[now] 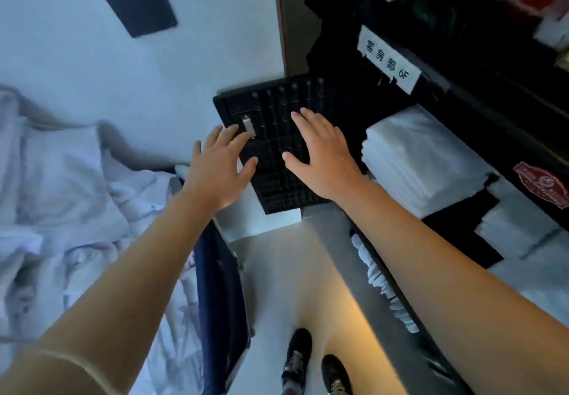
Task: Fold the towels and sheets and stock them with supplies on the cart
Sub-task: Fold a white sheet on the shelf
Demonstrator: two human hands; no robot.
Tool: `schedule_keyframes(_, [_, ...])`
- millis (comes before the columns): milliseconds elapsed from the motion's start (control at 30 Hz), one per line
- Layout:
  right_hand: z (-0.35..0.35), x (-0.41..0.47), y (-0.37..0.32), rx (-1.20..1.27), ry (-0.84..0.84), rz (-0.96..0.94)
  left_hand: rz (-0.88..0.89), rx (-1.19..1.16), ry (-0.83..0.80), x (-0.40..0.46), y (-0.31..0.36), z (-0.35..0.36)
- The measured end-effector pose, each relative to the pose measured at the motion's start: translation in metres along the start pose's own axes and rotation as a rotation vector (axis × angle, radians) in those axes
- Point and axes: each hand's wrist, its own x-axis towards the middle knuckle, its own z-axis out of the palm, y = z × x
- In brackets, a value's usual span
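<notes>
- Both arms reached forward over a black slatted panel (277, 154) at the near end of the cart (480, 136); the view was blurred.
- The left hand (220, 168) was spread flat, fingers straight and apart, its fingertips over the panel's left edge beside a small silver latch (248, 126); it held nothing.
- The right hand (323, 154) was likewise open, palm down, fingers extended over the panel's slats; whether it touched the panel could not be told.
- A stack of folded white towels (421, 160) sat on the cart's shelf just right of the right hand, neat, with layered edges showing along its side.
- More folded white linen (520, 231) lay further right on the same shelf, and a row of rolled white cloths (385, 283) showed on a lower level.
- A white label with printed characters (388, 59) hung on the cart's dark top section.
- A heap of crumpled white sheets (61, 197) filled a blue-sided bin (221, 287) at the left, unfolded and rumpled.
- Two dark shoes (314, 364) stood on the pale floor below.
</notes>
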Motion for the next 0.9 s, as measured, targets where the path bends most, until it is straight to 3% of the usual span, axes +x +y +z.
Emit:
schedule_keyframes(467, [-0.063, 0.025, -0.254, 0.213, 0.034, -0.618, -0.565, 0.062, 0.51, -0.235, -0.068, -0.219])
schedule_keyframes(633, [-0.068, 0.005, -0.363, 0.31, 0.014, -0.857, -0.687, 0.189, 0.658, -0.317, -0.085, -0.287])
schedule_keyframes(900, [-0.055, -0.054, -0.511, 0.419, -0.017, -1.082, -0.85, 0.272, 0.82, -0.444, -0.118, -0.358])
